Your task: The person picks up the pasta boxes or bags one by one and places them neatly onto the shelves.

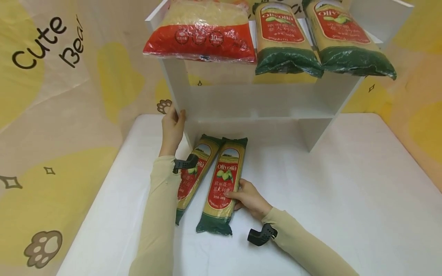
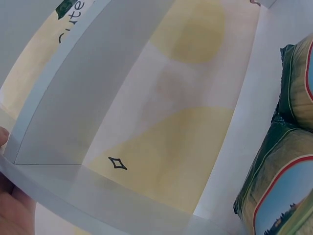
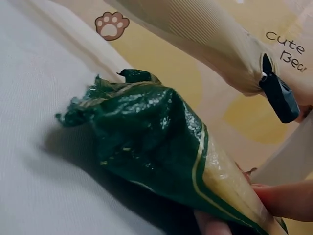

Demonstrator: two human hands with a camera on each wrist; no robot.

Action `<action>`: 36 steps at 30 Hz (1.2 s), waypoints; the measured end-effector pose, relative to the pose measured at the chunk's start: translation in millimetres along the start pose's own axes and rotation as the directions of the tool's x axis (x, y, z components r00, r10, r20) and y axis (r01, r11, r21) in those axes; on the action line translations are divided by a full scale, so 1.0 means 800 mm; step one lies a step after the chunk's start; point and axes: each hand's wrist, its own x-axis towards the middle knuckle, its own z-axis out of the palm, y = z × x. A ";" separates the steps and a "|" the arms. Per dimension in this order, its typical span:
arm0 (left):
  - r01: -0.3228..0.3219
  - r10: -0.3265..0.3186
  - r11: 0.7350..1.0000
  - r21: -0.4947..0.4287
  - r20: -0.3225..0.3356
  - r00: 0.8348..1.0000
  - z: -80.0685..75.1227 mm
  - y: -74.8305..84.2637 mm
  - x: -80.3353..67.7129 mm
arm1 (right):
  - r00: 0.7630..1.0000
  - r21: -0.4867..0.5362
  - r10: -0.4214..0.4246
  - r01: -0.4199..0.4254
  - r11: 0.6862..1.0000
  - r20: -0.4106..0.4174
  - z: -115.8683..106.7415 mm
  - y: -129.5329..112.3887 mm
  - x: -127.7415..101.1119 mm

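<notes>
My left hand [image 1: 173, 128] grips the left side panel of a white shelf unit [image 1: 255, 101], thumb in front of the edge. In the left wrist view part of that hand [image 2: 17, 213] shows at the panel. With my right hand [image 1: 251, 198] I hold the right edge of a spaghetti pack [image 1: 224, 180], thumb on its red label. The pack has green ends and lies lengthwise before the shelf. In the right wrist view, its green end [image 3: 146, 132] fills the middle, with fingers at the side. A second spaghetti pack [image 1: 203, 151] lies beside it, partly hidden by my left forearm.
On the top shelf lie a red and clear pasta bag [image 1: 207, 40] and two more spaghetti packs [image 1: 284, 42], their ends jutting over the front edge. A white cloth covers the table [image 1: 362, 199]. Behind hangs a printed yellow and beige cloth [image 1: 114, 73].
</notes>
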 end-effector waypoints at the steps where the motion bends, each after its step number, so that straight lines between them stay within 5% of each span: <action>1: 0.002 -0.002 1.000 -0.003 0.000 1.000 0.000 0.000 0.000 | 1.000 -0.007 0.003 -0.003 1.000 0.003 -0.003 -0.001 -0.001; 9: 0.029 -0.029 1.000 -0.002 0.004 1.000 -0.001 0.005 0.002 | 0.999 -0.085 0.034 -0.036 0.996 -0.028 -0.019 -0.006 -0.008; 16: 0.047 -0.048 0.999 0.025 0.017 0.999 -0.006 0.050 -0.010 | 0.999 -0.084 0.029 -0.027 0.996 0.023 -0.020 -0.007 -0.007; 24: 0.045 -0.045 0.999 0.004 0.029 0.999 -0.005 0.052 -0.014 | 0.996 0.069 0.045 -0.050 0.996 0.078 -0.028 -0.002 -0.011; 36: 0.031 -0.031 0.999 -0.009 0.029 0.999 -0.007 0.051 -0.014 | 0.993 0.134 0.077 -0.089 0.987 0.093 -0.039 -0.004 -0.031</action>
